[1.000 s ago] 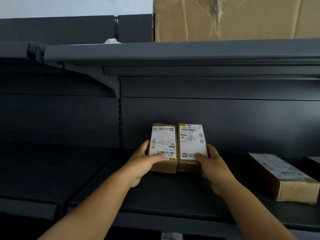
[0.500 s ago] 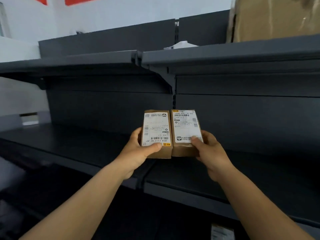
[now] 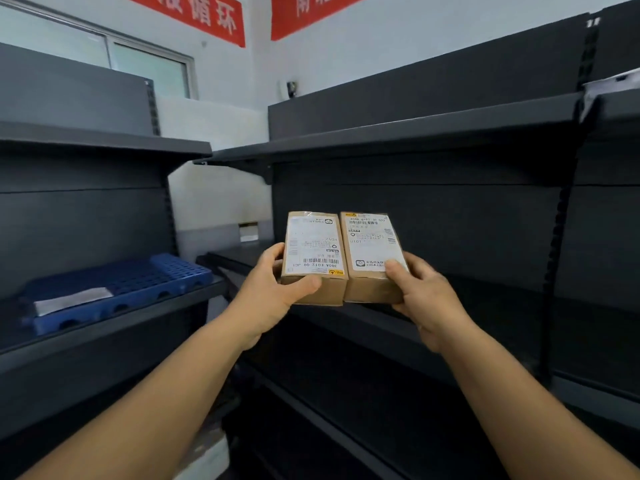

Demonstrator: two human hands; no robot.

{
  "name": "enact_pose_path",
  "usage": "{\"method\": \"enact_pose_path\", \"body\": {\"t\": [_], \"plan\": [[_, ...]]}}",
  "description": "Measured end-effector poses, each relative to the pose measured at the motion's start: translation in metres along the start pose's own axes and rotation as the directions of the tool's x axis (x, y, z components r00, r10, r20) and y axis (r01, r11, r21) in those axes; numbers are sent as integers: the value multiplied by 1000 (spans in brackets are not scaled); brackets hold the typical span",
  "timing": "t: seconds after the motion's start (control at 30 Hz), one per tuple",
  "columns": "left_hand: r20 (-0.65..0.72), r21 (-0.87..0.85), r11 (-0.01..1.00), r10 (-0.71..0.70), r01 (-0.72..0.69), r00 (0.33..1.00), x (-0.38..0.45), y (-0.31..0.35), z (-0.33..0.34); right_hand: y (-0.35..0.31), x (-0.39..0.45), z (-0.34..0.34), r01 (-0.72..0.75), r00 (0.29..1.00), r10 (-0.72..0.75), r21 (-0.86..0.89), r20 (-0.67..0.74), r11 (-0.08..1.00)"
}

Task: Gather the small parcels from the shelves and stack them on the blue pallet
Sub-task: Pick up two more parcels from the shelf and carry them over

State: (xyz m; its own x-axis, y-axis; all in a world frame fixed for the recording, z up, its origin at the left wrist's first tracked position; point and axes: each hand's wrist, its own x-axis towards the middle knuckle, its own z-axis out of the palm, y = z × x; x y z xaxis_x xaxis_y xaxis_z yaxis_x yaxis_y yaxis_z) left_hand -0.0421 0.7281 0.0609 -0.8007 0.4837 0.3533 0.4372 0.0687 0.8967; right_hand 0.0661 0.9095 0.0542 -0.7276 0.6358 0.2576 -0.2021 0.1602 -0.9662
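Two small brown cardboard parcels, the left parcel (image 3: 313, 258) and right parcel (image 3: 374, 256), white labels up, pressed side by side and carried in mid-air, clear of the dark metal shelves (image 3: 398, 131). Left hand (image 3: 273, 292) gripping the left parcel, thumb across its near edge; right hand (image 3: 420, 292) gripping the right one likewise. Blue plastic grid pallet (image 3: 138, 282) on the left shelf, a flat white-wrapped packet (image 3: 72, 299) near its front-left corner. Likely risk: parcels slipping apart at the seam if the inward squeeze loosens.
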Motion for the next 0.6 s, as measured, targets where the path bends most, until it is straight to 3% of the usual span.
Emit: {"method": "enact_pose_path", "body": {"t": [0.2, 0.4, 0.6], "plan": [[-142, 117, 993, 13, 4, 990, -7, -22, -89, 3, 6, 92, 25, 985, -29, 25, 172, 999], [-253, 159, 987, 11, 30, 968, -5, -37, -159, 6, 28, 179, 40, 917, -63, 65, 393, 997], [-454, 204, 968, -42, 149, 890, 14, -60, -225, 13, 71, 271, 69, 850, -106, 91, 516, 993]]}}
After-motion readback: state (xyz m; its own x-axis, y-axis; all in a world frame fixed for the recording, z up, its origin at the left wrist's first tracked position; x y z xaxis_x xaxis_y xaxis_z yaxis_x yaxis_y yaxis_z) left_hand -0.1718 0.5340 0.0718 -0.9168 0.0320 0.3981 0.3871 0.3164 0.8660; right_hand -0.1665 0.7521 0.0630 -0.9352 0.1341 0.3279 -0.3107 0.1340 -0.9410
